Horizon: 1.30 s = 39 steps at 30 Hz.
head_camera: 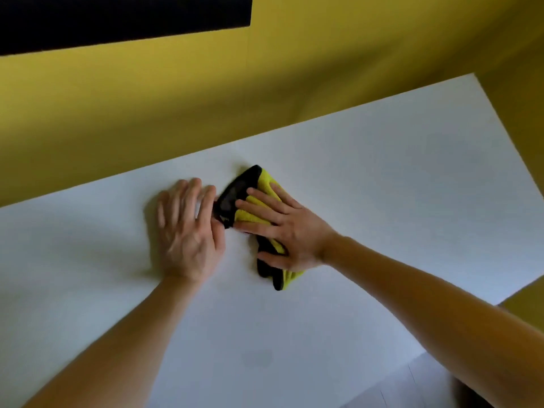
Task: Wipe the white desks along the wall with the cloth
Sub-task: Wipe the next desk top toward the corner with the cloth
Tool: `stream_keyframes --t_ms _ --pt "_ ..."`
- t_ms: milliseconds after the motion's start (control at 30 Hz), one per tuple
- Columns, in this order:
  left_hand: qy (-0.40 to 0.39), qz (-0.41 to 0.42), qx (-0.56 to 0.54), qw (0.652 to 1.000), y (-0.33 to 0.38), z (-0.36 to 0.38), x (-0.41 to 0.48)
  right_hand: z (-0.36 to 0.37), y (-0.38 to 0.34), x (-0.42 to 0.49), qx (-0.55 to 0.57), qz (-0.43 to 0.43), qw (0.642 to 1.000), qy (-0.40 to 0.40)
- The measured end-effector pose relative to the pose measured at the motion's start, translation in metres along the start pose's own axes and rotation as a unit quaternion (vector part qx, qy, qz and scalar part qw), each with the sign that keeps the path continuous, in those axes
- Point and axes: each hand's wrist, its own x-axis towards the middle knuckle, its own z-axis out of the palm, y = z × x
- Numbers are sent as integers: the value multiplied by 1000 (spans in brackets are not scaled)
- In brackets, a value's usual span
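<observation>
The right hand (290, 231) presses the cloth (266, 181) flat near the middle of the desk (382, 187), fingers spread. The left hand (188, 231) lies flat just beside it, fingers close together. Wiping looks underway. I can't tell which parts are done, and no other desks are in sight.
</observation>
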Motion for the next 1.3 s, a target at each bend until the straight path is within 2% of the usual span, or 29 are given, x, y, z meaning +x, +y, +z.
stream_keyframes --t_ms 33,67,133,167,200,233,267,300,333,367,400,433,467,500,567,600,667,700,733,800,867,900,933,1000,1067,1133,1167,1200,1300 --pt "-1 -2 -5 1000 0 0 1 -5 21 -1 4 -19 1000 -3" --pt "-1 -5 -1 1000 0 1 2 -10 46 -1 -2 22 1000 7" --pt "5 -12 9 1000 2 2 2 -19 92 5 -15 204 976 69" --pt "11 -19 10 1000 3 1 2 -21 100 12 -11 303 946 110" --pt "12 -27 16 999 5 0 2 -16 94 24 -10 379 914 143" --pt "6 -39 25 999 6 -2 3 -9 76 37 -7 415 895 163" --pt "-2 -52 34 998 6 -5 3 -3 50 47 2 400 902 162" --pt "-5 -64 39 997 7 -7 3 1 24 52 14 318 938 139" --pt "-3 -71 36 997 7 -7 3 3 4 51 19 196 975 99" --pt "0 -74 30 997 7 -6 4 2 -1 45 14 82 995 49" --pt "2 -74 27 997 7 -6 4 -2 10 39 3 9 1000 16" --pt "3 -73 24 997 8 -6 4 -7 29 35 -3 3 1000 10" --pt "4 -73 23 997 7 -6 5 -9 51 32 -1 61 998 29" --pt "1 -75 25 997 7 -8 6 -10 72 30 7 159 985 67" --pt "-9 -80 26 996 7 -10 5 -17 98 29 7 346 927 143" --pt "-12 -81 22 996 6 -11 5 -16 95 34 -4 405 900 162" --pt "-19 -69 -8 997 1 -17 4 -6 57 54 -11 448 876 179" --pt "-32 -60 -30 997 -6 -24 2 0 27 69 -5 422 889 178" --pt "-53 -53 -51 996 -15 -33 -2 6 -5 86 1 359 919 165" --pt "-108 -57 -53 991 -40 -55 -13 19 -60 109 2 194 975 105" --pt "-187 -92 -10 978 -67 -81 -29 19 -74 110 5 72 996 60" --pt "-230 -108 8 967 -80 -92 -37 14 -60 104 7 48 998 48" --pt "-262 -120 17 957 -91 -101 -44 10 -38 95 11 58 997 45" --pt "-288 -141 16 947 -112 -115 -55 1 16 67 18 185 979 80" --pt "-295 -160 14 942 -128 -125 -67 -9 53 45 9 341 931 127" --pt "-309 -176 22 934 -139 -130 -80 -6 36 62 0 431 890 150" --pt "-317 -183 25 930 -142 -130 -84 0 8 85 3 431 890 146" --pt "-321 -188 27 928 -142 -130 -87 7 -29 111 4 395 908 140" --pt "-323 -203 30 924 -136 -130 -83 32 -138 181 -2 179 980 83"
